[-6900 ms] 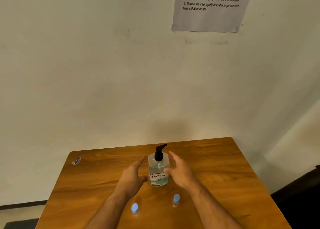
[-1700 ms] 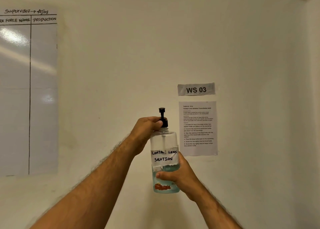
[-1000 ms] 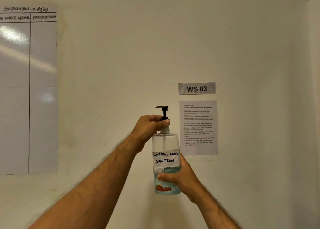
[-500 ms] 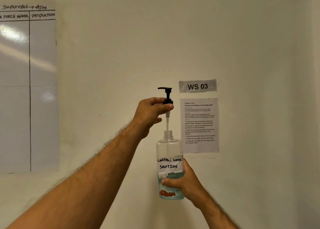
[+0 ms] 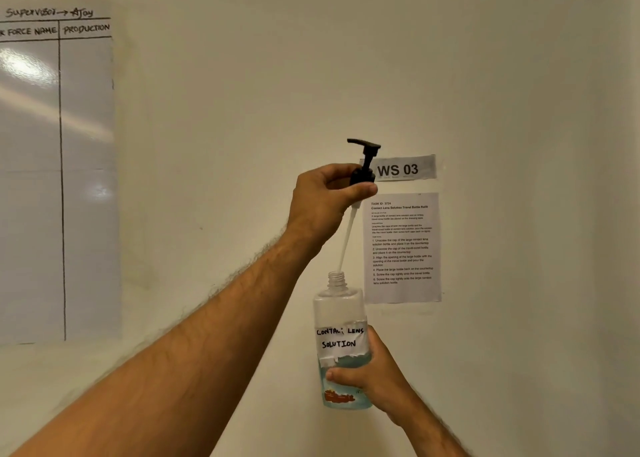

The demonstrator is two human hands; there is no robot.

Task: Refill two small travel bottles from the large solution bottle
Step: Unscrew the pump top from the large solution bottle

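Since half a second ago the black pump head has risen further; its white dip tube is now almost clear of the threaded neck of the one large solution bottle, only the tip still inside. The left hand pinches the pump collar above the bottle. The right hand is clasped round the clear plastic body, part-filled with bluish liquid, hand-lettered label facing. Right of the bottle, two papers: a "WS 03" sign and one instruction sheet.
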